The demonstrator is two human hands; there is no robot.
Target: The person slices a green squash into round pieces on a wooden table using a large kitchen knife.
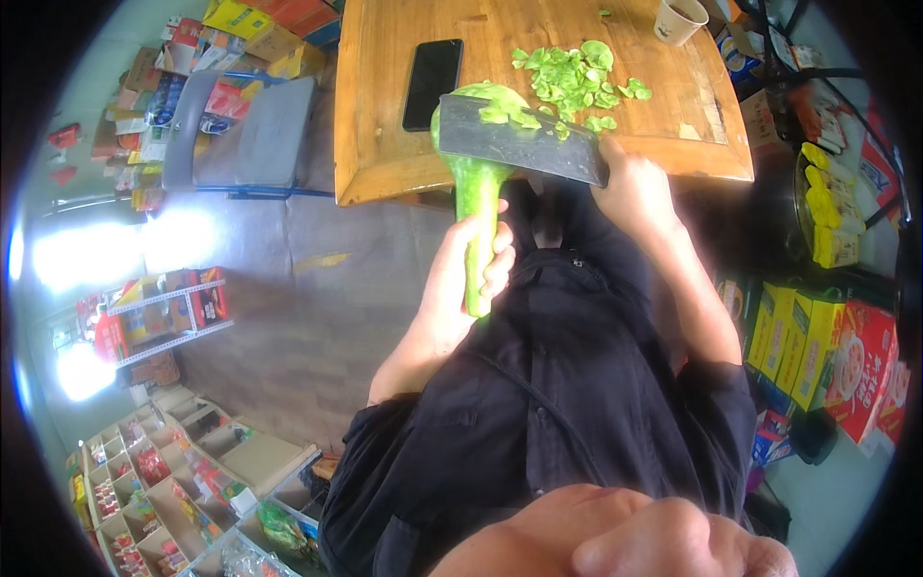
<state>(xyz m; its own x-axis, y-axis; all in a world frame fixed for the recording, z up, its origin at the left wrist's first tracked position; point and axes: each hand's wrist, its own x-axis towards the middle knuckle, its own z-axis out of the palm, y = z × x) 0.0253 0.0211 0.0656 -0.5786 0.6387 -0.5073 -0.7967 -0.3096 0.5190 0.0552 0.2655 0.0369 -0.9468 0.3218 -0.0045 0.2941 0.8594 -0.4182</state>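
Observation:
My left hand (461,274) grips the narrow neck of a long green bottle gourd (479,191), its bulbous end pointing away from me toward the table. In my right hand (638,184) is a cleaver (530,144), whose wide dark blade lies across the thick part of the gourd. Bits of green peel cling to the blade's upper face. The blade covers part of the gourd, and my right fingers hide the handle. Beyond the cleaver, a pile of green peel shavings (573,79) lies on the wooden table (389,162).
A black smartphone (433,85) rests on the table left of the gourd. A paper cup (680,21) stands near the far right corner. To the left is a grey folding chair (270,133); boxed goods (797,346) are stacked on the right. A compartmented display (169,479) sits at lower left.

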